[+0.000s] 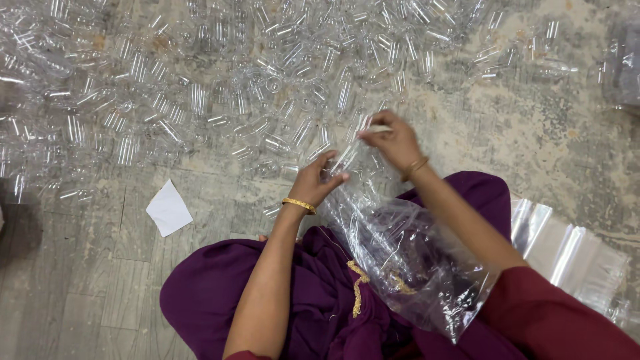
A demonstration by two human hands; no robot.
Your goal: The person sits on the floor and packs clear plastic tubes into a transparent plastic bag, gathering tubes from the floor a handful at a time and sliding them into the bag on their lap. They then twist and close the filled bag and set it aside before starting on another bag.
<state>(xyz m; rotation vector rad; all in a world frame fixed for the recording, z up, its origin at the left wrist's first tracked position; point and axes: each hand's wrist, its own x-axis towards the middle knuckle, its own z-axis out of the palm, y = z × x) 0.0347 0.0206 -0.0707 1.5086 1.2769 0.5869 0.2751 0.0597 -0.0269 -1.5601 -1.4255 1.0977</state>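
Head view, looking down on a seated person in purple cloth (293, 313) on a worn grey floor (533, 140).

Hidden or unclear: the left hand (315, 181) is curled closed on the mouth of a clear plastic bag (407, 260), with its fingertips partly lost behind the film. The right hand (393, 140) is pinched closed on a small clear plastic bottle (375, 128) at the bag's upper edge; only a pale sliver of the bottle shows between thumb and fingers, so its full shape cannot be made out. The bag lies across the lap, running from the hands toward the lower right. What it contains is hard to read through its creases and glare. Both forearms leave the picture at the bottom edge. Each wrist carries a gold bangle (299, 205).

Packages and loose items: a wide scatter of clear plastic bottles (200, 93) covers the floor across the top and left of the picture, beyond the hands. The bottles overlap so closely that single ones are hard to separate, and the heap is cut off by the upper and left edges. A stack of flat clear bags (573, 253) lies on the floor at the right, beside the person. A blank white scrap of paper (169, 209) lies on the floor to the left of the lap. At the upper right edge, a bundle in clear wrap (623, 67) is cut off.
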